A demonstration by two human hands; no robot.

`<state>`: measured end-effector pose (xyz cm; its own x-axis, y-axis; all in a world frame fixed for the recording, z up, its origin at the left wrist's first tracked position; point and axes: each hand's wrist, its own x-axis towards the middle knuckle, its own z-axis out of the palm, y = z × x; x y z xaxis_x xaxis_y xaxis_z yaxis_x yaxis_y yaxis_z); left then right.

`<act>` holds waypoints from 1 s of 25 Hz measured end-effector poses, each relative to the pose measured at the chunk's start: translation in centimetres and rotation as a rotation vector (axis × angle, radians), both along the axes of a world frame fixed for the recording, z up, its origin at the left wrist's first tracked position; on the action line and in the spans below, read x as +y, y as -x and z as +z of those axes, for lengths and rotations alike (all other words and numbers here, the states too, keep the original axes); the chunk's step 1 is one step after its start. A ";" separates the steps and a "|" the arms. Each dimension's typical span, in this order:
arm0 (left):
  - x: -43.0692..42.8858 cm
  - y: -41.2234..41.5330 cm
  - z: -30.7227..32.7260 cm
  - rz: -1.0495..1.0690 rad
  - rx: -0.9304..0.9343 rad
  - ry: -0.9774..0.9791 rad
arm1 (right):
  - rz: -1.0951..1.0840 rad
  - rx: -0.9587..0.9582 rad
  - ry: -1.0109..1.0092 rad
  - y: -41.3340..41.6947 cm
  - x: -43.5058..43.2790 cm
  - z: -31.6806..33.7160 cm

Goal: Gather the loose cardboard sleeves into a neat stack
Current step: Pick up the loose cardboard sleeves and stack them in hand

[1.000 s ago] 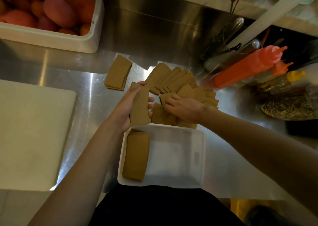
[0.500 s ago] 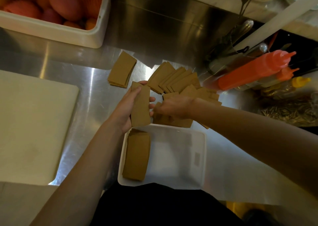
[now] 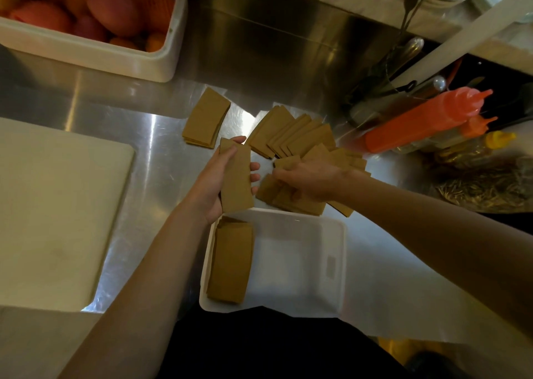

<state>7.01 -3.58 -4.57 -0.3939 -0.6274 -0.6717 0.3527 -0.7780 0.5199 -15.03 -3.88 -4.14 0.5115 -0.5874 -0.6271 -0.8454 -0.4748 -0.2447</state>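
Collection step, mid-task. Left hand (image 3: 215,181) is closed around a small held bundle of sleeves (image 3: 236,176), thumb on the front face and fingertips showing at its right edge, the bundle upright above the far-left corner of the white tray (image 3: 336,266). Right hand (image 3: 310,181) lies palm-down on the loose sleeves (image 3: 291,137) fanned over the steel counter (image 3: 161,147); its fingers curl onto the nearest pieces, but whether one is actually pinched cannot be told, as the hand hides the contact. A finished stack (image 3: 230,263) lies flat along the left wall inside the tray. A second small pile (image 3: 206,121) sits apart on the counter, beyond the left hand. To the left is a cutting board (image 3: 57,214); at the far right, an orange squeeze bottle (image 3: 424,120).

Most sleeves appear still ungathered. The next move probably calls for lifting one or several overlapped sleeves free of the fan, turning them to match the bundle's long edge, and seating them flush against its face.
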 end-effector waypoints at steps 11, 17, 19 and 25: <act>-0.1 0.4 1.2 -0.026 -0.011 0.012 | -0.972 -0.616 -0.046 3.0 1.2 7.9; 0.1 1.5 3.8 -0.093 0.003 0.056 | -1.088 -0.738 -0.083 0.3 1.5 8.7; 0.4 1.7 4.2 -0.140 0.021 0.039 | -1.064 -0.700 -0.025 -0.8 1.5 8.3; 1.2 1.6 4.0 -0.212 0.032 -0.030 | -1.015 -0.648 0.199 -3.7 2.1 7.3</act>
